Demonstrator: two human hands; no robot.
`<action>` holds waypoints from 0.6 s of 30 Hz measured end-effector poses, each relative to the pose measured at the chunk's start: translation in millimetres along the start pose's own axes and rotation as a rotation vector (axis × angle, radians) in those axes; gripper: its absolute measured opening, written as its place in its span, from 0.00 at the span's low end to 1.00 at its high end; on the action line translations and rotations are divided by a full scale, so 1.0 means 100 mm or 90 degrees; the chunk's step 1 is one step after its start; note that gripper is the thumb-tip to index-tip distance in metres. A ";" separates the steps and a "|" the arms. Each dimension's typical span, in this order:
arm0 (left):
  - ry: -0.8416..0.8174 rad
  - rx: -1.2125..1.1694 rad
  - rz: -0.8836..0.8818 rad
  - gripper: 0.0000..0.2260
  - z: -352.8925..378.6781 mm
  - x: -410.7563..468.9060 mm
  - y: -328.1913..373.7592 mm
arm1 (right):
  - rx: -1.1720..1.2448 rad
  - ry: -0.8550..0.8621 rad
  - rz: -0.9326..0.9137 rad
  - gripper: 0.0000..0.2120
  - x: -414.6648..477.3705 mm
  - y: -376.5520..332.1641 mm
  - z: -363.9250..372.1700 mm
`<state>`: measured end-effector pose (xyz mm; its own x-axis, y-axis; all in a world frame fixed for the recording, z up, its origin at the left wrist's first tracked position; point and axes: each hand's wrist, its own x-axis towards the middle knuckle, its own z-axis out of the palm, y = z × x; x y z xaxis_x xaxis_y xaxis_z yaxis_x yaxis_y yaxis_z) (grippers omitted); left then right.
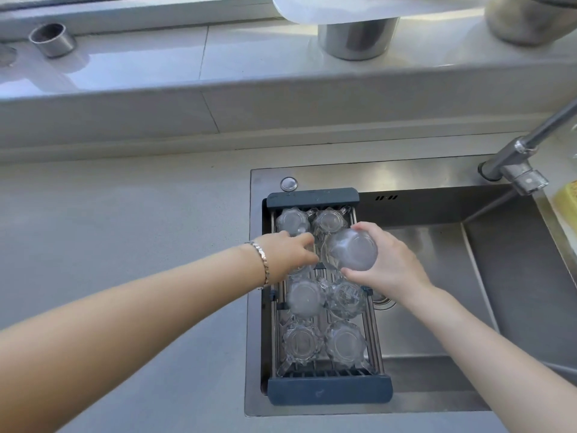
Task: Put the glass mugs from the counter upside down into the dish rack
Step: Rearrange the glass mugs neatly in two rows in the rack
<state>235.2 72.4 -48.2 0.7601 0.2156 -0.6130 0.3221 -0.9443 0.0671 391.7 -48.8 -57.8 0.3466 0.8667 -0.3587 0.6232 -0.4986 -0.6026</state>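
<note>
A dark-framed dish rack (327,391) spans the left part of the steel sink. Several glass mugs stand upside down in it, in two columns, such as the one at the front right (346,344). My right hand (392,265) grips an upturned glass mug (351,250) at the rack's right column, second row from the back. My left hand (288,253), a bracelet on its wrist, reaches into the left column beside it; its fingers curl over another glass mug (298,271) that is mostly hidden beneath the hand.
The grey counter (125,229) lies left of the sink. The sink basin (452,292) is right of the rack, with a faucet (518,164) at the back right. On the windowsill behind stand a metal canister (357,35) and a small metal cup (53,40).
</note>
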 end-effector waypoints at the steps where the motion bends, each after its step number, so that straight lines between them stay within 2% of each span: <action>1: -0.029 0.049 0.028 0.27 -0.04 0.02 -0.01 | -0.024 -0.020 -0.019 0.32 0.00 0.01 0.01; 5: -0.083 0.107 0.090 0.27 -0.12 0.18 -0.05 | -0.128 -0.081 -0.109 0.32 0.08 0.06 0.07; 11: -0.143 0.129 0.145 0.29 0.03 0.35 -0.17 | -0.244 -0.194 -0.171 0.32 0.37 0.01 0.12; 16: -0.148 0.052 0.135 0.28 0.26 0.42 -0.25 | -0.301 -0.255 -0.218 0.31 0.59 0.01 0.24; 18: -0.080 -0.043 0.105 0.24 0.37 0.43 -0.26 | -0.319 -0.256 -0.242 0.31 0.62 0.05 0.31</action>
<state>238.1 96.3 -105.5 0.7302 0.0232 -0.6828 0.2402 -0.9444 0.2247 395.2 2.1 -105.3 -0.1803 0.8578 -0.4812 0.9268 -0.0156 -0.3751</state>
